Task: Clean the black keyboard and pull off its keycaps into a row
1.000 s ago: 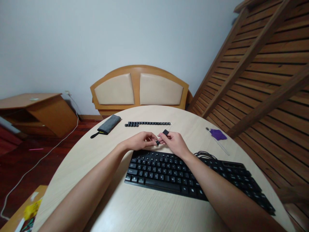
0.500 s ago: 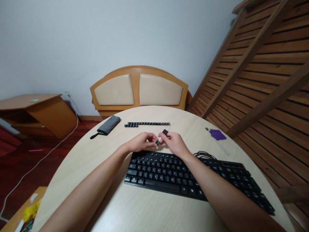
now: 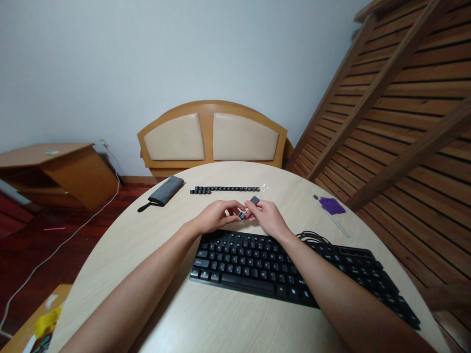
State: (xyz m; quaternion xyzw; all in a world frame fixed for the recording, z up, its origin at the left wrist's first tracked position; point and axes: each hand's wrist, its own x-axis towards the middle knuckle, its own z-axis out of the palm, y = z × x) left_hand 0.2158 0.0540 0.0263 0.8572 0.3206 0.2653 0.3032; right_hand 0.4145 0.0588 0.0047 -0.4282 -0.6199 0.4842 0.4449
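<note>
Keycap [image 3: 242, 215] pinched in our L hand [image 3: 217, 215], just past far edge of kbd [image 3: 253, 267]; R hand [image 3: 270, 215] grips blk-handled tool [image 3: 254, 200]. We're prob mid-handling it; next move needs steady L pinch, tool clear.

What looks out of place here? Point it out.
Loose black keycaps are lined up on the table beyond the keyboard, odd because keycaps normally sit mounted. A thin pink stick lies on the floor, perhaps dropped.

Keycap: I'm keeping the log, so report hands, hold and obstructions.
Left hand pinching small black keycap. Right hand gripping black-handled wire tool. Right forearm covering part of keyboard.
</note>
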